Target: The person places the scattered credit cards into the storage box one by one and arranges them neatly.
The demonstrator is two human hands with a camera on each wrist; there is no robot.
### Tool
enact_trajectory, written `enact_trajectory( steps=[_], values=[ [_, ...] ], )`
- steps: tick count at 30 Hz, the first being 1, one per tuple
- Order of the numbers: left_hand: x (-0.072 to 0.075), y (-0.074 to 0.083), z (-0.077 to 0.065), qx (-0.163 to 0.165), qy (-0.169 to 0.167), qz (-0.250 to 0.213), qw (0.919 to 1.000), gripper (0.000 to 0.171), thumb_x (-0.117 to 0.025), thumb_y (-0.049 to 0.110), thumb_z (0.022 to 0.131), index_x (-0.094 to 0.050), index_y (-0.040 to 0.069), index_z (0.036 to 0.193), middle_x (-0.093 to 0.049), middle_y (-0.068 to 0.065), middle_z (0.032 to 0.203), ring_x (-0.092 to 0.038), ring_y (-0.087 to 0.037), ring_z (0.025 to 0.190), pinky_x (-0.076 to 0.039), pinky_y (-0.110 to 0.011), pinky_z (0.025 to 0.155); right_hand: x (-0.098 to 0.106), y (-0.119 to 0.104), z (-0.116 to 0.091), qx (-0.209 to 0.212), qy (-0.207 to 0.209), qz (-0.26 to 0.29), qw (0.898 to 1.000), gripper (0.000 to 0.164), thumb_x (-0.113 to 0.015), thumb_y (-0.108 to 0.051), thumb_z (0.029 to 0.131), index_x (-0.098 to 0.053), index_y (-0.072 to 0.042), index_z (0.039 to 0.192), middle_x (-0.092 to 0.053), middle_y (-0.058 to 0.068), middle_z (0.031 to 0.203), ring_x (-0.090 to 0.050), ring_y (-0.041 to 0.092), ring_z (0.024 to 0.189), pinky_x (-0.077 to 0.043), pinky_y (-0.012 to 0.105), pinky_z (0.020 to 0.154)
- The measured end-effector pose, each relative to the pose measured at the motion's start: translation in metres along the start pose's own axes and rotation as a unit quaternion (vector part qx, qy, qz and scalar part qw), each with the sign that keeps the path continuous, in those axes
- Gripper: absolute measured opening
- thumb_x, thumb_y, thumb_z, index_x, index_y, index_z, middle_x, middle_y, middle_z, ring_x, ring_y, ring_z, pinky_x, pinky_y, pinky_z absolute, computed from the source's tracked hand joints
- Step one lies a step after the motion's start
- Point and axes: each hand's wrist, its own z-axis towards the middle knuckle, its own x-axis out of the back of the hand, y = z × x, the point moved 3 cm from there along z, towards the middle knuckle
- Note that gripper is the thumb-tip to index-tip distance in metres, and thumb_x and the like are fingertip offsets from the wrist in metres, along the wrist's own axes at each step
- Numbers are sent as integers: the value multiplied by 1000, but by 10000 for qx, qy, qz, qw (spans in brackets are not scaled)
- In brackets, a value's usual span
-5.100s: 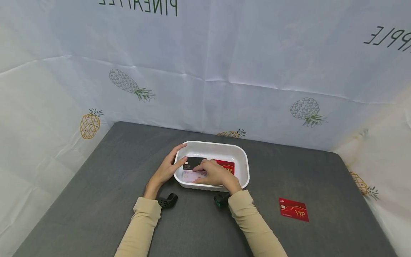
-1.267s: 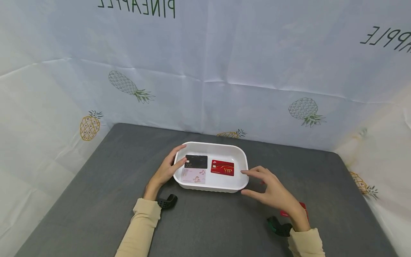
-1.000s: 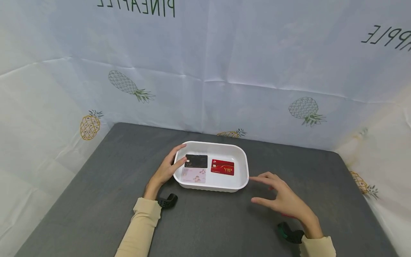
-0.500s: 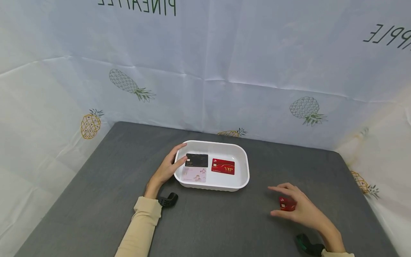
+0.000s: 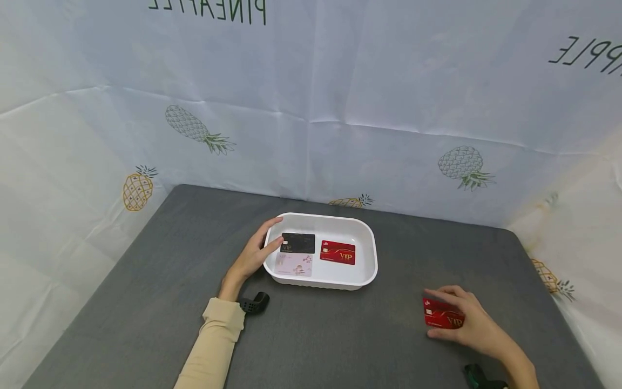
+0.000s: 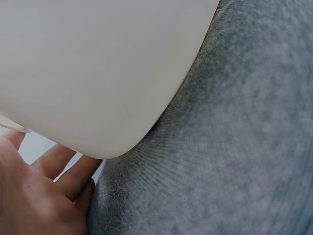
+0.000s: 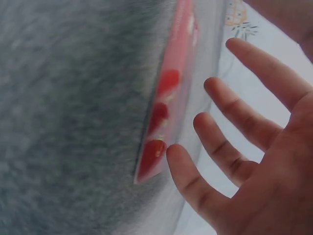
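Observation:
My left hand grips the left end of a white plastic tray, its thumb over the rim; in the left wrist view its fingers lie along the outer wall. Flat in the tray are a black VIP card, a pale pink card just below it, and a red VIP card on the right. Another red VIP card lies on the table. Around it my right hand hovers, thumb and index finger at opposite long edges. The right wrist view shows the fingers spread, just off the card.
The dark grey table reaches back to a white curtain with printed pineapples. More curtain hangs on both sides. Dark straps sit at the left wrist and right wrist.
My right hand left the tray, moving right and toward me to the red card on the table. The pink card it touched earlier lies uncovered. My left hand and the tray stayed put.

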Motion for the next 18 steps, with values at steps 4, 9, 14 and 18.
enact_trajectory(
  steps=[4,9,14,18],
  values=[
    [-1,0,0,1,6,7,10000,58,-56,16,104,-36,10,158,-39,-23,158,-52,-42,132,-44,-49,105,-2,6,-2,-132,-124,-83,9998,78,-96,-24,67,-64,-8,137,-58,11,125,-42,17,107,-42,39,76],
    [-1,0,-1,2,5,1,10000,58,-56,16,104,-37,10,157,-38,-22,160,-49,-43,135,-41,-56,108,2,13,-4,-494,-207,-292,9981,75,-94,-26,69,-65,-4,135,-59,15,125,-43,31,110,-42,48,78],
    [-1,-1,0,11,34,41,10000,58,-57,16,103,-37,10,158,-36,-21,161,-45,-42,140,-37,-59,111,3,21,-6,-601,-248,-443,9969,68,-92,-24,72,-67,-1,131,-58,18,125,-46,37,109,-38,53,81],
    [0,-2,0,14,37,74,10000,58,-56,16,104,-36,10,158,-36,-21,161,-47,-43,138,-39,-57,110,2,22,-5,-573,-232,-468,9970,62,-92,-22,71,-70,-3,126,-58,17,123,-47,37,109,-37,52,82]
  ],
)
